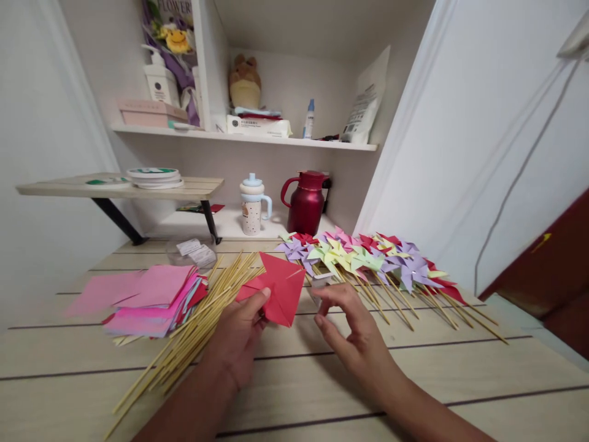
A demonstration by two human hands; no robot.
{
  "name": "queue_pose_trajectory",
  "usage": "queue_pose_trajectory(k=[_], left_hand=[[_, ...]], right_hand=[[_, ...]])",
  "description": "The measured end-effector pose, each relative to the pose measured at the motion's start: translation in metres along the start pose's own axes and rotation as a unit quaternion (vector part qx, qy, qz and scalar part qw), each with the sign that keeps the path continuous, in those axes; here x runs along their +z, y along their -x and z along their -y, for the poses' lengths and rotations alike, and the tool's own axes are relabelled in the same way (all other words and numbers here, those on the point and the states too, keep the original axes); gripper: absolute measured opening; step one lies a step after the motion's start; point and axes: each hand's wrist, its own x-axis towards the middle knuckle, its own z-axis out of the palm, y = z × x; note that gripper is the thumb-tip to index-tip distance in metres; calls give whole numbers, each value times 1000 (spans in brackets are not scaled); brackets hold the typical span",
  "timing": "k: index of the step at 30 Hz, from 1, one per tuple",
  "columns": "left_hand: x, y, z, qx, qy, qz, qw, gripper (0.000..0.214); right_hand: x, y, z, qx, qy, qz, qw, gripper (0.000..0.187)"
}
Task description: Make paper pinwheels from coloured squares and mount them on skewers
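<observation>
My left hand (242,331) pinches a red paper pinwheel (283,288) between thumb and fingers. Slits are cut into the pinwheel, and part of it is folded over. To its right, my right hand (352,328) hovers with curled fingers, thumb and forefinger apart, and nothing visible between them. Just behind those fingertips is a small clear container with a white label (322,279), partly hidden by the hand. Beside and under my left hand lies a bundle of thin wooden sticks (197,334).
Cut paper sheets (154,294), mostly pink, are stacked at left near a clear box (193,252) with white labels. Finished pinwheels on sticks (368,258) lie at right. Behind stand a dotted cup (251,212), a red jug (307,205) and a small raised stand (197,187).
</observation>
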Motion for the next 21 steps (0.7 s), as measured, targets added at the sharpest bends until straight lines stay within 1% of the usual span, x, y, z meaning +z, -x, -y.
queue_pose_trajectory(k=[1, 3, 6, 8, 11, 16, 21], left_hand=[[0, 1, 1, -5, -1, 18, 1000, 19], [0, 3, 4, -9, -8, 50, 999, 21], [2, 6, 8, -13, -18, 72, 997, 23], [3, 8, 9, -19, -21, 80, 996, 23], [5, 9, 10, -24, -22, 87, 996, 20], [9, 13, 12, -15, -39, 98, 994, 20], [10, 18, 17, -18, -65, 121, 990, 22]], right_hand=[[0, 1, 1, -33, 34, 8, 999, 42], [1, 1, 3, -70, 79, 8, 994, 48], [2, 0, 0, -92, 116, -9, 989, 46], [3, 0, -2, -97, 121, -15, 988, 42], [4, 2, -4, -90, 108, -10, 990, 36], [5, 5, 1, -69, 80, -10, 994, 21], [4, 3, 3, -5, 45, -28, 999, 7]])
